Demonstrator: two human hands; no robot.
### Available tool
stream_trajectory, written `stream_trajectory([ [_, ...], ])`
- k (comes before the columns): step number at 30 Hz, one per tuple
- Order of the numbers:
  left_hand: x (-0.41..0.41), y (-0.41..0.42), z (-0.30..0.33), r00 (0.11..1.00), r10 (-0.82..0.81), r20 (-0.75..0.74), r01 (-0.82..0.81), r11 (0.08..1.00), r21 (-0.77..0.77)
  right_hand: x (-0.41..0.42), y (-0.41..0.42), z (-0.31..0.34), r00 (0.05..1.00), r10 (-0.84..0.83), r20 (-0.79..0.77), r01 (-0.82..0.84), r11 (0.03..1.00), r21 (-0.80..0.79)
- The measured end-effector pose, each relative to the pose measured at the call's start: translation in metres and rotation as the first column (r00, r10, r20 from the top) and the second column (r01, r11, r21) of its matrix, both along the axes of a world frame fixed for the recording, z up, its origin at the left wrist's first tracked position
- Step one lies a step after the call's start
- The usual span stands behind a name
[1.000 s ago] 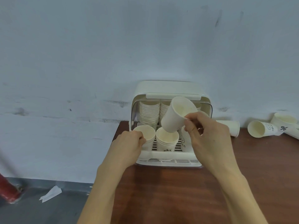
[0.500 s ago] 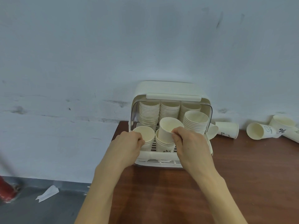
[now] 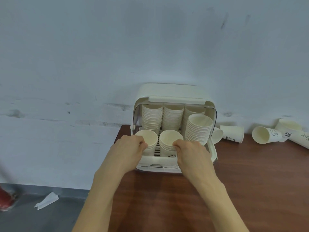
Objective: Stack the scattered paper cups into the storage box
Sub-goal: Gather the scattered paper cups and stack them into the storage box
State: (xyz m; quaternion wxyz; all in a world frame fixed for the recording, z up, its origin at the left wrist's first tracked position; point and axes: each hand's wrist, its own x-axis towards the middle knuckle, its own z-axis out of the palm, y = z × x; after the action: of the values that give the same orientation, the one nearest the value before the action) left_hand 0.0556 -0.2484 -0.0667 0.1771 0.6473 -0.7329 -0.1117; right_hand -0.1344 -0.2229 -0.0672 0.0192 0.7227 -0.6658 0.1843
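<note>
Nearest, both forearms reach over the brown table (image 3: 200,198) to the front of the storage box (image 3: 173,92). Curled fingers of the left hand (image 3: 128,149) pinch the near rim of the front-left cup (image 3: 148,138), while the right hand (image 3: 192,150) grips the near side of the short middle stack (image 3: 170,139), whose top cup sits fully nested. Beside them stands the tall front-right stack (image 3: 199,128), and behind it three full stacks (image 3: 173,116) fill the back row, so most of the job looks done. Farther right, loose cups lie on their sides on the table: one just beside the box (image 3: 232,133), and more well apart (image 3: 265,134), all yet to be stacked.
</note>
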Motion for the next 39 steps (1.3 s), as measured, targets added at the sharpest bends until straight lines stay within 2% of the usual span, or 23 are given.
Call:
stream_trajectory([
  [4,0.0,0.003,0.008,1.0,0.004,-0.027,-0.005,1.0,-0.013,-0.002,0.003,0.001,0.998,0.035,0.047,-0.035,0.999,-0.009],
  [9,-0.001,0.011,0.019,0.998,0.006,-0.061,-0.013,0.992,-0.122,-0.012,0.009,0.009,0.96,0.09,0.265,-0.063,0.992,-0.111],
  [13,-0.028,0.027,0.032,0.987,-0.113,-0.11,0.077,0.956,-0.283,-0.033,0.02,0.021,0.925,0.074,0.372,-0.013,0.986,-0.165],
  [17,-0.067,0.049,0.036,0.954,-0.271,-0.131,0.208,0.907,-0.365,-0.075,0.035,0.028,0.902,0.012,0.432,0.074,0.981,-0.18],
  [22,-0.132,0.068,0.023,0.905,-0.41,-0.116,0.352,0.873,-0.337,-0.15,0.038,0.018,0.883,-0.137,0.448,0.21,0.971,-0.118],
  [28,-0.222,0.069,-0.004,0.855,-0.498,-0.144,0.463,0.859,-0.22,-0.226,0.016,-0.003,0.836,-0.348,0.425,0.373,0.927,0.027],
  [32,-0.263,0.052,-0.012,0.87,-0.474,-0.135,0.452,0.877,-0.162,-0.247,-0.015,-0.016,0.78,-0.432,0.453,0.427,0.896,0.12],
  [39,-0.283,0.027,-0.023,0.915,-0.396,-0.082,0.383,0.913,-0.141,-0.255,-0.081,-0.045,0.769,-0.426,0.477,0.366,0.905,0.219],
])
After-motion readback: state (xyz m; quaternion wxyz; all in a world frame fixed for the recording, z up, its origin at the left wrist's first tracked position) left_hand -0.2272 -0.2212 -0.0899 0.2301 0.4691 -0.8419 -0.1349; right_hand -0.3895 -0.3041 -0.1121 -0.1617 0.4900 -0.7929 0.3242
